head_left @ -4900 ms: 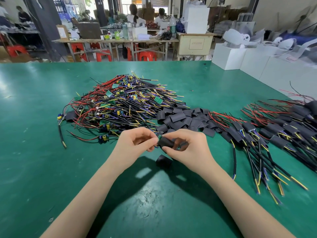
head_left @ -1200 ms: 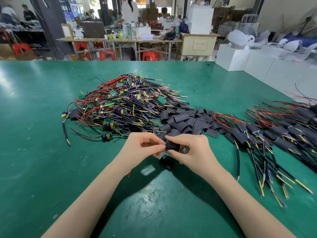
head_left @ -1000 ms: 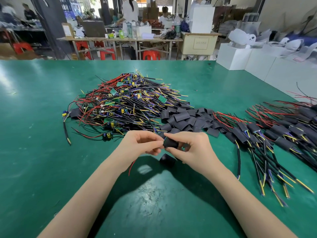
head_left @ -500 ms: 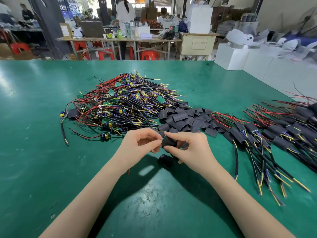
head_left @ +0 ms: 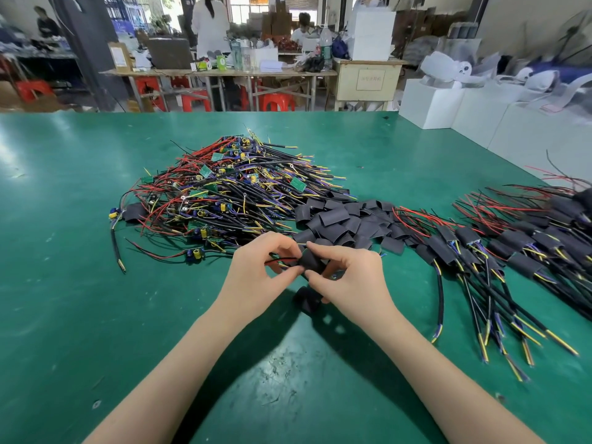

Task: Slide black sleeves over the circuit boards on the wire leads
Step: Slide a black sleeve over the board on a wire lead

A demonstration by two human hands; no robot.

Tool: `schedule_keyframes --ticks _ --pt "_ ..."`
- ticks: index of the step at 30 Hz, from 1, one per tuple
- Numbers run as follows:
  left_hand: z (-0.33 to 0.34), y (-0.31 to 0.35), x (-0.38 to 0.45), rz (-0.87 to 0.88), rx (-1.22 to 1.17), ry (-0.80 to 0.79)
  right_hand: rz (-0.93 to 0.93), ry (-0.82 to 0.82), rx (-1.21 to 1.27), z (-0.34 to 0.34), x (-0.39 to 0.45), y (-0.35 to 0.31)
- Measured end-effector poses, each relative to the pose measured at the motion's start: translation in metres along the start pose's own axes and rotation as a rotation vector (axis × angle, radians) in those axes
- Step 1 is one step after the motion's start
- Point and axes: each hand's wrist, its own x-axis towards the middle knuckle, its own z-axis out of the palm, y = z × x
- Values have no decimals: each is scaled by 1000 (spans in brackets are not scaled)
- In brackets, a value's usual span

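Over the green table, my right hand (head_left: 346, 280) pinches a black sleeve (head_left: 310, 262) between thumb and fingers. My left hand (head_left: 259, 270) pinches the red and black wire leads (head_left: 282, 259) that run into the sleeve's left end. The circuit board is hidden inside the sleeve or behind my fingers. A second black sleeve (head_left: 308, 299) lies on the table just below my hands.
A tangled pile of bare boards with leads (head_left: 230, 193) lies ahead to the left. Loose black sleeves (head_left: 346, 222) are heaped ahead of my hands. Sleeved assemblies (head_left: 512, 251) fan out on the right. White boxes (head_left: 429, 100) stand beyond the table's right edge.
The sleeve has gone further over the board: the green tip seen several seconds ago is hidden. The red and black leads now show between my left fingers. My hands stay in place.
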Motion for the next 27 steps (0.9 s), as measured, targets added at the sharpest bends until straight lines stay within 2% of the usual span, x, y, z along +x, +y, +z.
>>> schedule_keyframes --ticks 7,16,27 --pt "-3 -4 0 -51 26 -60 18 -5 -4 3 -2 -1" --pt "-4 -3 2 94 211 -128 -9 16 -8 1 -1 1" --pt "0 2 3 173 299 -162 -38 115 -2 5 0 2"
